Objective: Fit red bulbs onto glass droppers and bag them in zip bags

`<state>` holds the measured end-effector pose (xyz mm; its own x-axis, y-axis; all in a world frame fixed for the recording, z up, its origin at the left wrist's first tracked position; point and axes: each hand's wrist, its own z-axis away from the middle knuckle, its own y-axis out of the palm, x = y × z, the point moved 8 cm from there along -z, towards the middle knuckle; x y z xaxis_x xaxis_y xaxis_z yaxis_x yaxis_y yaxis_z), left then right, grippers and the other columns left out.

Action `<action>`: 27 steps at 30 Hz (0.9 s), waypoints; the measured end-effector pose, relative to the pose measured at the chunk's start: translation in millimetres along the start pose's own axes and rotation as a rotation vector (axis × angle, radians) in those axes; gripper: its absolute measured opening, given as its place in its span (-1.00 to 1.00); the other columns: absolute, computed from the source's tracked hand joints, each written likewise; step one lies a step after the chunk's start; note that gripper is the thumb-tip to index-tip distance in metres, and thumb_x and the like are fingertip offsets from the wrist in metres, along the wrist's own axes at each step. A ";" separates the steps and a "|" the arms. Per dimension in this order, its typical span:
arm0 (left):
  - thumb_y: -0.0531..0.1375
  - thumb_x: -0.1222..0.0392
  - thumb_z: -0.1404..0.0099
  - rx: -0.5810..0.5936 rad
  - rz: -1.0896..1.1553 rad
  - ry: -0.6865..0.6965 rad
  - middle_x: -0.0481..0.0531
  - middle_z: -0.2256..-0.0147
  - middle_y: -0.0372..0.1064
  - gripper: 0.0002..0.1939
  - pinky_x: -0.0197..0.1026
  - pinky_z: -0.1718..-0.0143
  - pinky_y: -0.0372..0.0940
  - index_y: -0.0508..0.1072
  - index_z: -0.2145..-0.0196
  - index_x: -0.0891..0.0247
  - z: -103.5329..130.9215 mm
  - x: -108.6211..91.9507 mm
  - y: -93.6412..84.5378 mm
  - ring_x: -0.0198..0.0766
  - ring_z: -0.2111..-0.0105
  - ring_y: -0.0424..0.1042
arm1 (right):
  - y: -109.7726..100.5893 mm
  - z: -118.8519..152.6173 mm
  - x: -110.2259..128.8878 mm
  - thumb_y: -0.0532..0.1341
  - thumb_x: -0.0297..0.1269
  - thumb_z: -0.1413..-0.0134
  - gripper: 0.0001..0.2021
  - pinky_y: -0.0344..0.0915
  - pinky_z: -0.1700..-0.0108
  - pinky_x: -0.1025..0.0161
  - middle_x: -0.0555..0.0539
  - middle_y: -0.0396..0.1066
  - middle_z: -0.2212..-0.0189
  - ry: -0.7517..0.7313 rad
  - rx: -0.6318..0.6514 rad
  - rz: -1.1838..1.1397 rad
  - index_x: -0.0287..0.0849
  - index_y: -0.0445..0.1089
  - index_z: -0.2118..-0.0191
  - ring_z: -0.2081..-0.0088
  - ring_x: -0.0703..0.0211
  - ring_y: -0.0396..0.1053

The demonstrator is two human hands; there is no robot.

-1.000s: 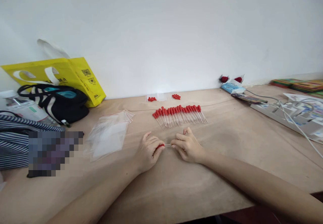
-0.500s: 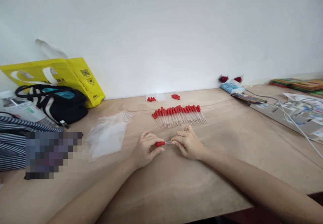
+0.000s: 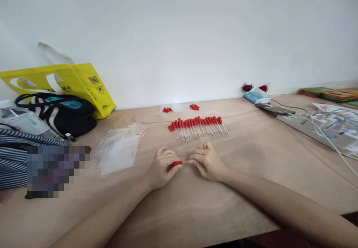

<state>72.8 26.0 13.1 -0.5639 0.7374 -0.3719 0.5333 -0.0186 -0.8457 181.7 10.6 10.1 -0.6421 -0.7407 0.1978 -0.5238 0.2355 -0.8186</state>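
A dropper pipette [image 3: 177, 163] with a red rubber bulb and a thin clear tube lies level between my hands, above the near middle of the table. My left hand [image 3: 163, 168] pinches the red bulb between thumb and forefinger. The clear tube is gripped by the fingertips of my right hand [image 3: 207, 162], which hide its far end. Just beyond my hands, a row of similar droppers [image 3: 197, 126] rests on the wood, red bulbs toward the wall. Left of my left hand, clear zip bags [image 3: 120, 154] lie overlapped.
By the wall are bags with red bulbs [image 3: 195, 107]. A yellow bag [image 3: 97, 91], a black bag [image 3: 81, 117] and a plastic bottle [image 3: 33, 123] crowd the left. At right, white cables [image 3: 324, 130] cross a grey board; a blue packet [image 3: 256, 96] stands behind.
Both hands have lowered slightly toward me with the dropper. My left thumb has closed against the red bulb, where before it stood a little apart.
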 end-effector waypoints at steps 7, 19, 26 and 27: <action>0.09 0.16 -0.20 -0.001 0.108 -0.045 -0.02 0.40 0.45 -0.85 -0.10 0.11 0.13 0.45 0.38 0.18 -5.2 16.2 -6.9 -0.23 0.29 0.37 | -2.0 -4.8 -7.9 0.06 -0.20 -0.14 -0.79 -0.13 0.27 0.22 0.00 0.41 0.44 -0.019 0.069 -0.050 -0.11 0.42 0.28 0.34 0.25 0.22; 0.20 0.09 -0.08 0.023 0.254 -0.234 0.04 0.18 0.37 -0.57 -0.12 0.11 0.22 0.32 0.08 0.22 -3.6 43.1 -7.6 -0.19 0.16 0.34 | 1.0 -11.8 -34.2 0.11 -0.30 -0.07 -0.86 -0.06 0.24 0.21 0.00 0.44 0.40 0.246 0.082 -0.070 -0.09 0.41 0.29 0.31 0.20 0.27; 0.17 0.11 -0.11 -0.028 0.118 -0.275 0.06 0.18 0.35 -0.65 -0.08 0.09 0.23 0.32 0.13 0.24 -0.2 57.0 -7.0 -0.16 0.15 0.34 | -0.9 -35.0 -110.7 0.08 -0.27 -0.03 -0.81 0.03 0.19 0.22 -0.03 0.44 0.38 0.820 -0.154 -0.057 -0.17 0.29 0.21 0.30 0.17 0.34; 0.17 0.11 -0.12 -0.020 0.109 -0.252 0.06 0.19 0.35 -0.69 -0.09 0.09 0.23 0.34 0.17 0.24 -0.8 55.0 -7.2 -0.16 0.15 0.34 | 1.7 -40.2 -114.5 0.08 -0.27 -0.03 -0.82 0.02 0.17 0.21 -0.03 0.44 0.38 0.852 -0.157 -0.040 -0.17 0.29 0.22 0.28 0.16 0.34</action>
<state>38.5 67.2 -1.1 -0.6401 0.5404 -0.5461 0.6108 -0.0732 -0.7884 231.9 121.1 7.8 -0.7893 -0.0411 0.6126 -0.5857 0.3497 -0.7312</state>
